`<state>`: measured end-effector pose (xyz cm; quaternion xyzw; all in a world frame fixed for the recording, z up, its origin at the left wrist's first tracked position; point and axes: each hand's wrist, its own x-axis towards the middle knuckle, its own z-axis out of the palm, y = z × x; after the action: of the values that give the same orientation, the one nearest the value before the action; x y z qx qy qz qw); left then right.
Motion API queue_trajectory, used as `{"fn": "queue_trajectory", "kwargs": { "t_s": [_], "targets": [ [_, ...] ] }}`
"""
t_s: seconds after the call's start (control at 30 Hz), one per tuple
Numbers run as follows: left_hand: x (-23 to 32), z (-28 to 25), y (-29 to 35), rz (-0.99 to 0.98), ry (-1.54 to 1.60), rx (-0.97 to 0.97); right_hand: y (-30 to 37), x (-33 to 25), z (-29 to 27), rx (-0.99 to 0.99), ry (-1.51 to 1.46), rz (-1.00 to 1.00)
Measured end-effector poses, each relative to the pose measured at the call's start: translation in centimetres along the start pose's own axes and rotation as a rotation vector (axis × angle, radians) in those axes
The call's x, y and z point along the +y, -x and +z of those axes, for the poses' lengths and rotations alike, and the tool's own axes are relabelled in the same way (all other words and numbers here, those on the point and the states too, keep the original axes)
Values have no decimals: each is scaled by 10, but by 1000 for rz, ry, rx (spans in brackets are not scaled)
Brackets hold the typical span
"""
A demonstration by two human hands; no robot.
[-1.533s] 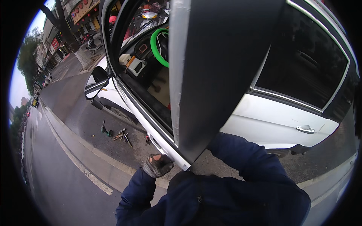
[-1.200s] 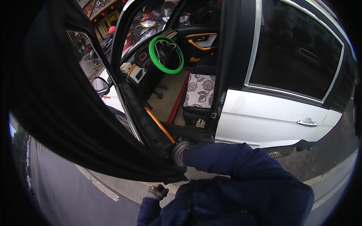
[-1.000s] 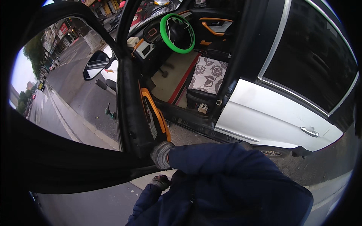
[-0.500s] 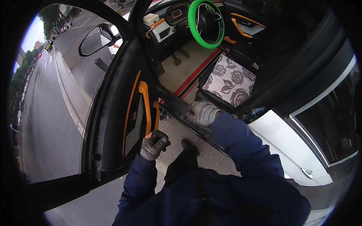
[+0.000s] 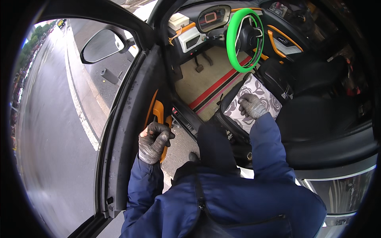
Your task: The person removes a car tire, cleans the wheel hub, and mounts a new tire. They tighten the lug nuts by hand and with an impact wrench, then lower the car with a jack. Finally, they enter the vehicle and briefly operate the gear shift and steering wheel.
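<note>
My left hand (image 5: pixel 154 142), in a grey knitted glove with dark fingers, is curled in front of the orange door handle (image 5: pixel 158 110). Whether anything sits inside its curled fingers is hidden. My right hand (image 5: pixel 253 106) wears a similar glove and is closed over the seat cushion (image 5: pixel 243 119), which is pale with dark roses. Its fingers are folded in, and no object shows in them. A bright green steering wheel cover (image 5: pixel 232 41) rings the wheel beyond the cushion.
The open car door (image 5: pixel 131 119) stands at my left with its side mirror (image 5: pixel 101 45). Pedals (image 5: pixel 199 68) rise over a beige floor mat (image 5: pixel 214 63) with red and black stripes. A white box (image 5: pixel 178 20) sits on the dashboard. A road (image 5: pixel 55 127) runs outside.
My right hand has moved from beside the door sill to over the seat cushion. My body has leaned inward, with one leg now at the sill. My left hand stays by the door handle.
</note>
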<state>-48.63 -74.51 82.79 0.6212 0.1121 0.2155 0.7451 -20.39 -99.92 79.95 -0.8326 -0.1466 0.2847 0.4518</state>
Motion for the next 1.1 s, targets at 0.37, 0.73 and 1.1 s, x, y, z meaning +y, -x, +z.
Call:
{"fn": "queue_trajectory", "kwargs": {
  "t_s": [0.37, 0.73, 1.1],
  "targets": [
    [-18, -11, -21, 6, 47, 39, -78, -104, 23, -442, 392, -404],
    [17, 4, -134, 139, -8, -19, -188, -211, 48, -805, 798, -597],
    [-15, 45, -210, 271, 41, 191, -227, -230, 10, -999, 837, -1100]
  ]
}}
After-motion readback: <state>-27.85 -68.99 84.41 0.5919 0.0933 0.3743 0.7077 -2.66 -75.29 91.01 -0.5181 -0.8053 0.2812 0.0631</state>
